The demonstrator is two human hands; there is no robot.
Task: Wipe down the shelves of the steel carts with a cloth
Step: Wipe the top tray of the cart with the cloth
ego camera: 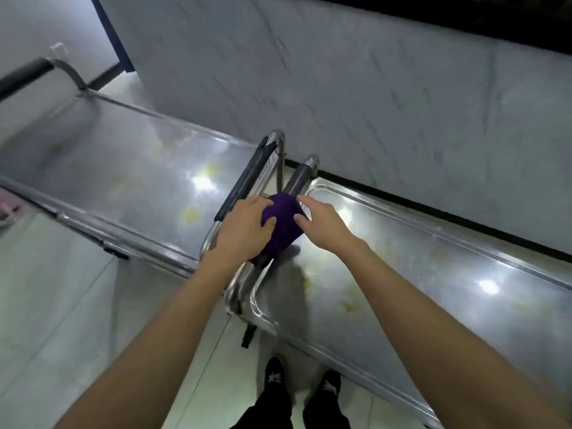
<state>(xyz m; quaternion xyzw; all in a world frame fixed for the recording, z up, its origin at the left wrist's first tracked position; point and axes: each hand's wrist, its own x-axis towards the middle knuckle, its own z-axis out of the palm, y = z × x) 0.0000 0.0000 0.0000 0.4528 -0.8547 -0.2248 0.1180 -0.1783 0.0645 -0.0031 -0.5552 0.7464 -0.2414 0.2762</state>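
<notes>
Two steel carts stand end to end against the wall: left cart (130, 168), right cart (433, 274). Yellowish spots show on both top shelves, so wiping looks barely begun; lower shelves not visible. Purple cloth (283, 226) sits bunched on the right cart's handle, at centre. Left hand (243, 227) curls over it, gripping. Right hand (322, 226) touches its right edge, fingers relaxed.

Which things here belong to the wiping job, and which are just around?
Job: purple cloth, left hand, right hand, left cart's shelf, right cart's shelf, yellowish stains.
Around: pink object on floor, marbled wall, person's shoes.
</notes>
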